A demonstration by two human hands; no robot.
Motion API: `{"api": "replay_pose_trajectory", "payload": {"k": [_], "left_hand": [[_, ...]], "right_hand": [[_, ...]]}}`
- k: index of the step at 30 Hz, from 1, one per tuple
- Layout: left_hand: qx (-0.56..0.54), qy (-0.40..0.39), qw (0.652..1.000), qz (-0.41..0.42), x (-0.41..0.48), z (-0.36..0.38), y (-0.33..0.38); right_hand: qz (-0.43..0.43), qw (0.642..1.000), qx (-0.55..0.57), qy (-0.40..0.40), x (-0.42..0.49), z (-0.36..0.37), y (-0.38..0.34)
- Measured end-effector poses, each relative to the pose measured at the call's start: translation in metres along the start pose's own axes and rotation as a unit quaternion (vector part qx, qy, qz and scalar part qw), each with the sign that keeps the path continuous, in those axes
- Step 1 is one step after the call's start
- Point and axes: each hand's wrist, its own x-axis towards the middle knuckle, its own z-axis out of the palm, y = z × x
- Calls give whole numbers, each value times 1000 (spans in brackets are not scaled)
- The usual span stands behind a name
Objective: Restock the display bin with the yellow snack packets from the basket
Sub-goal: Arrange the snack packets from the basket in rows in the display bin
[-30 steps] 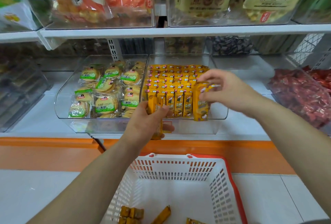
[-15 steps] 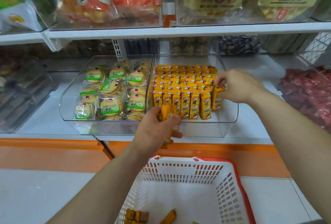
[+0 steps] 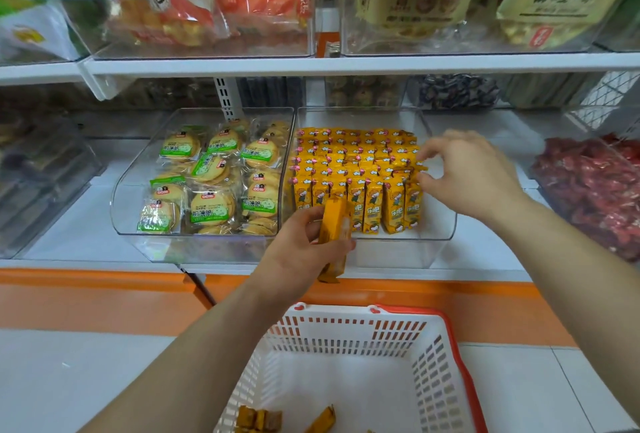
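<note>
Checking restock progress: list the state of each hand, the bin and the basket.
left hand: grips a stack of yellow packets.
right hand: touches the right-end packets; grip unclear.
display bin: upright rows, not full.
basket: holds a few loose packets.

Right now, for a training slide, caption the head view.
Left hand grips yellow packets; right hand reaches into display bin.

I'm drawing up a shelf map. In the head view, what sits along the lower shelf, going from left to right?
Clear bin with dark, blurred contents → green-labelled biscuit packs in their own clear bin → display bin with rows of yellow snack packets → red-wrapped sweets.
</note>
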Motion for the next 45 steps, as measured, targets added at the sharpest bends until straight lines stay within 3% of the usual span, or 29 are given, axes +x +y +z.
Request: {"api": "replay_pose_trajectory", "payload": {"k": [2,5,6,8,10,13,18,22,24,27,29,31,35,38,43,45], "left_hand": [[-13,-10,1000,5,-1,3,1],[-44,-38,998,9,-2,12,2],[-55,-47,997,12,-3,15,3],[-63,-50,997,22,-4,22,3],[-79,-37,996,23,-6,28,3],[-113,3,993,30,-7,33,4],[-84,42,993,73,-8,30,12],[-104,47,993,39,-8,35,16],[-111,69,991,33,-7,38,14],[-93,104,988,64,-7,40,11],[-54,113,988,94,-9,43,12],[-40,103,988,109,-11,46,12],[-44,109,987,111,-10,48,9],[-50,118,988,91,-10,50,8],[-55,131,984,106,-7,47,19],[-36,114,986,116,-4,46,26]], "right_hand": [[-8,990,137,18,-16,-5,-13],[11,903,411,-126,-35,-10,-39],[10,878,446,-173,-39,-11,-44],[-10,864,457,-210,-45,-12,-48],[12,854,483,-193,-47,-16,-45],[75,810,549,-193,-49,-23,-33],[21,821,507,-263,-56,-23,-24],[-65,905,393,-152,-57,-24,-21],[-87,916,373,-120,-56,-23,-19],[18,880,445,-167,-56,-22,-19],[110,817,524,-215,-56,-21,-19],[133,778,575,-214,-55,-21,-19],[140,743,631,-173,-52,-22,-21],[111,747,629,-185,-49,-24,-21],[18,836,498,-229,-47,-30,-20],[-6,843,487,-229,-47,-30,-24]]}}
